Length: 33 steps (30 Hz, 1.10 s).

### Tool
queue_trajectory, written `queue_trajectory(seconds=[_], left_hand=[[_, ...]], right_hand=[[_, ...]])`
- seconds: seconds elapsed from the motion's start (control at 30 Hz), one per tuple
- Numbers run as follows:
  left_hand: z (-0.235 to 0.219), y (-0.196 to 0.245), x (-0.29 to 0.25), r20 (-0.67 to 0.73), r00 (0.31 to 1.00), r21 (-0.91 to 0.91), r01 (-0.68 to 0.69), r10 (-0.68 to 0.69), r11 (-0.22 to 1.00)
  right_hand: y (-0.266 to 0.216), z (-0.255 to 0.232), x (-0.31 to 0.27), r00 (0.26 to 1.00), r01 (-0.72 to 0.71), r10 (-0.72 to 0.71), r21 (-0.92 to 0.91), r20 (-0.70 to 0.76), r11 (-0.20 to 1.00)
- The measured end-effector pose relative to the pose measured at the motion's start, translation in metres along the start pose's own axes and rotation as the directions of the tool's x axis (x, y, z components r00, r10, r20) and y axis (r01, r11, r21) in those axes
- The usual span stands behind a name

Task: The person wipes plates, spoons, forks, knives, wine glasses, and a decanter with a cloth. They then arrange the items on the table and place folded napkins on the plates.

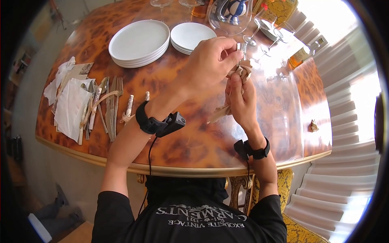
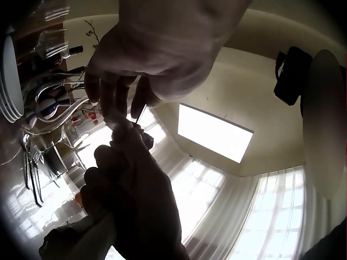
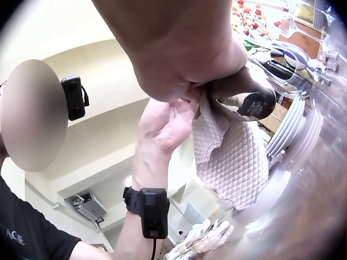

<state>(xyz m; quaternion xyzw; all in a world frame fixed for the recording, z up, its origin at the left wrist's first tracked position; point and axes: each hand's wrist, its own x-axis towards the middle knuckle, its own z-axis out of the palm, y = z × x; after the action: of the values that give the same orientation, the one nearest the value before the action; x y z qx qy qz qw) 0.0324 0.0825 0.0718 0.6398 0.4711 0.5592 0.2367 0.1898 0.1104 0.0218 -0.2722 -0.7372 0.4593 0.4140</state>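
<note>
Raised over the table's middle in the head view, my left hand [image 1: 208, 62] pinches at a fork [image 1: 244, 49], whose tines point up beside the thumb and fingertips. Just below, my right hand [image 1: 243, 101] grips a beige cloth napkin [image 1: 243, 72] bunched around the fork's lower part. A loose end of the napkin hangs out past the right hand. From the right wrist, the quilted napkin [image 3: 233, 165] drapes down with a scalloped edge, and a shiny rounded metal end [image 3: 257, 104] sticks out of the grip. The left wrist view shows both hands' fingertips meeting in shadow.
Stacked large plates [image 1: 139, 42] and smaller plates [image 1: 192, 36] stand at the back. Cutlery [image 1: 109, 103], tied rolls and white napkins [image 1: 73, 101] lie at the left. Wine glasses [image 1: 265, 20], a glass vessel [image 1: 230, 16] and a bottle [image 1: 304, 54] stand back right. A crumpled scrap [image 1: 313, 125] lies far right.
</note>
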Motion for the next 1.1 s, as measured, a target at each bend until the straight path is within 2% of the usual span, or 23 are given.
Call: queue_trajectory(seconds=[0.07,0.1,0.17,0.2,0.27,0.3,0.33,0.37,0.4,0.43,0.47,0.5,0.53,0.6,0.67,0.7,0.73,0.8,0.87,0.93,1.0,1.07,1.1], left_hand=[[0.0,-0.001,0.001,-0.07,0.98,0.215,-0.165,0.184,0.962],[-0.004,-0.001,0.001,-0.07,0.98,0.215,-0.166,0.184,0.962],[-0.015,0.003,0.002,0.094,0.996,0.203,-0.028,0.009,0.979],[-0.019,-0.001,0.004,0.096,0.995,0.202,-0.032,0.013,0.979],[-0.023,-0.007,0.007,0.09,0.981,0.165,-0.187,0.174,0.968],[-0.025,-0.01,0.007,0.089,0.98,0.166,-0.192,0.18,0.967],[-0.027,-0.007,0.006,0.023,0.993,0.11,-0.121,0.119,0.987],[-0.03,-0.006,0.005,-0.039,0.998,0.048,-0.051,0.053,0.998],[-0.034,-0.007,0.006,-0.04,0.998,0.049,-0.054,0.056,0.997],[-0.039,-0.008,0.009,-0.109,0.993,0.057,-0.04,0.046,0.998],[-0.042,-0.009,0.009,-0.179,0.983,0.061,-0.025,0.035,0.998],[-0.045,-0.01,0.008,-0.196,0.979,-0.012,0.056,-0.058,0.998],[-0.045,-0.007,0.007,-0.202,0.978,-0.016,0.057,-0.059,0.998],[-0.043,-0.001,0.006,-0.14,0.979,-0.227,0.114,-0.149,0.967],[-0.037,-0.002,0.006,-0.133,0.981,-0.255,0.107,-0.145,0.961],[-0.035,-0.003,0.006,-0.12,0.982,-0.281,0.105,-0.144,0.954],[-0.034,-0.002,0.005,-0.118,0.983,-0.283,0.101,-0.139,0.954],[-0.032,0.0,0.005,-0.101,0.973,-0.38,0.155,-0.207,0.912],[-0.033,0.004,0.003,-0.113,0.973,-0.392,0.144,-0.203,0.909],[-0.036,0.007,0.003,-0.133,0.97,-0.406,0.133,-0.202,0.904],[-0.036,0.008,0.002,-0.163,0.955,-0.477,0.144,-0.248,0.867],[-0.034,0.006,0.004,-0.163,0.959,-0.503,0.122,-0.232,0.856],[-0.033,0.005,0.005,-0.159,0.963,-0.524,0.104,-0.217,0.845]], right_hand=[[-0.001,-0.001,0.001,1.0,-0.012,0.012,0.046,0.013,0.999],[-0.004,-0.002,0.001,0.997,0.01,-0.012,0.024,0.072,1.0],[-0.005,-0.006,0.0,0.991,0.035,-0.035,0.003,0.13,0.999],[-0.006,-0.011,0.0,0.981,-0.019,0.023,-0.024,0.193,1.0],[-0.006,-0.018,0.001,0.964,-0.065,0.079,-0.06,0.254,0.996],[-0.005,-0.019,0.001,0.961,0.088,-0.051,-0.128,0.271,0.988],[-0.005,-0.02,0.0,0.939,0.239,-0.177,-0.191,0.296,0.952],[-0.016,-0.018,-0.006,0.96,0.161,-0.108,-0.195,0.258,0.968],[-0.014,-0.021,-0.007,0.96,0.164,-0.11,-0.195,0.259,0.967],[-0.008,-0.027,-0.008,0.944,0.293,-0.207,-0.366,0.258,0.883],[-0.008,-0.035,-0.009,0.943,0.31,-0.208,-0.453,0.262,0.836],[-0.007,-0.043,-0.01,0.941,0.324,-0.208,-0.536,0.266,0.78],[0.0,-0.049,-0.008,0.931,0.363,-0.315,-0.504,0.182,0.784],[0.01,-0.064,-0.007,0.942,0.277,-0.334,-0.503,-0.025,0.819],[-0.003,-0.064,-0.006,0.89,0.31,-0.436,-0.519,-0.137,0.797],[-0.015,-0.064,-0.007,0.899,0.35,-0.436,-0.534,-0.039,0.77],[-0.021,-0.058,-0.006,0.898,0.351,-0.439,-0.537,-0.041,0.767],[-0.03,-0.041,-0.006,0.823,0.542,-0.529,-0.57,0.209,0.618],[-0.023,-0.037,-0.012,0.811,0.565,-0.492,-0.644,0.317,0.517],[-0.025,-0.036,-0.015,0.841,0.535,-0.449,-0.592,0.302,0.603],[-0.025,-0.041,-0.015,0.809,0.579,-0.506,-0.555,0.3,0.598],[-0.024,-0.043,-0.021,0.97,0.242,-0.234,-0.292,0.062,0.925],[-0.026,-0.044,-0.021,0.984,0.176,-0.17,-0.257,0.044,0.95]])
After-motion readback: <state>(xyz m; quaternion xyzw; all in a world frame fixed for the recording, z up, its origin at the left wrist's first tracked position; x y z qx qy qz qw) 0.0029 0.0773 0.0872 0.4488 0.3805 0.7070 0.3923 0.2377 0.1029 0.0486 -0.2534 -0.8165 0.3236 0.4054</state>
